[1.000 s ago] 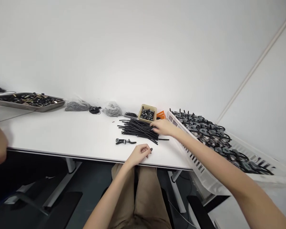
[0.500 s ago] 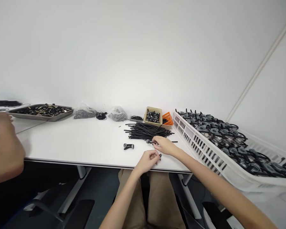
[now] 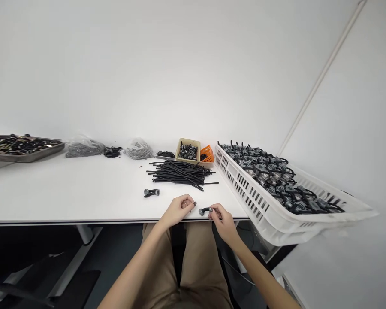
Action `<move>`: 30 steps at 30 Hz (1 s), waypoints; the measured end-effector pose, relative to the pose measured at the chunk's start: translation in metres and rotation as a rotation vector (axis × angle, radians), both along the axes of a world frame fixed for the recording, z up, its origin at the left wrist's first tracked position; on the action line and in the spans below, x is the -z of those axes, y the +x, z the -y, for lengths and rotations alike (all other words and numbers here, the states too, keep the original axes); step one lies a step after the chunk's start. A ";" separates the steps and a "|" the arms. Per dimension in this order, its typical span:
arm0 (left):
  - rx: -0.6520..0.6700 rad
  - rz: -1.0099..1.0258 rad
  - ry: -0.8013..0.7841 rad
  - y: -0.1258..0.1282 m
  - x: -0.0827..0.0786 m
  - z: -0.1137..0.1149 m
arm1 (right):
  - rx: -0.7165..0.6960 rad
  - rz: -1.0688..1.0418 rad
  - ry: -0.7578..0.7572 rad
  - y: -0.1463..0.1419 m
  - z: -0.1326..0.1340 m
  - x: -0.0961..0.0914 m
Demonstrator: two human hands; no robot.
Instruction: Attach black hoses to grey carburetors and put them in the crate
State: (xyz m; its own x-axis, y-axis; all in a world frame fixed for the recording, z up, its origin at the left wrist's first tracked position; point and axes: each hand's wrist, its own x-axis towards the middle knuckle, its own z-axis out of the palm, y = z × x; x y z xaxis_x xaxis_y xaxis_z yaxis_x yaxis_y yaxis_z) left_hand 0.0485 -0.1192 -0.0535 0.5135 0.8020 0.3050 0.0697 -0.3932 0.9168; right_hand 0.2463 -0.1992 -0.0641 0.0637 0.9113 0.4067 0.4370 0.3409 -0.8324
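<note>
Plain white walls (image 3: 154, 68) meeting at a corner, a pale strip (image 3: 321, 73) running diagonally up the right-hand side. Below, a long white table (image 3: 67, 193) on white legs (image 3: 85, 234), dark floor (image 3: 116, 253) underneath. Soft, even light throughout, with barely any shadow on the walls.

Head-worn camera facing forward, down at left hand (image 3: 178, 211), right hand (image 3: 223, 223)

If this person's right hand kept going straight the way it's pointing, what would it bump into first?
Most likely the left hand, just ahead of the small grey-and-black fitting gripped in the right hand. Depth is hard to judge from this view, so it might pass just beyond.
</note>
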 end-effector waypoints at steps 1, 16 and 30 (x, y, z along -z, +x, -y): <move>-0.025 0.015 0.007 0.001 0.000 -0.001 | -0.021 -0.052 -0.004 -0.006 -0.009 -0.001; -0.304 0.243 -0.067 0.020 -0.001 -0.013 | -0.107 -0.682 0.009 -0.078 -0.085 -0.004; -0.228 0.313 -0.203 0.033 -0.002 -0.027 | -0.033 -0.805 0.014 -0.073 -0.087 -0.007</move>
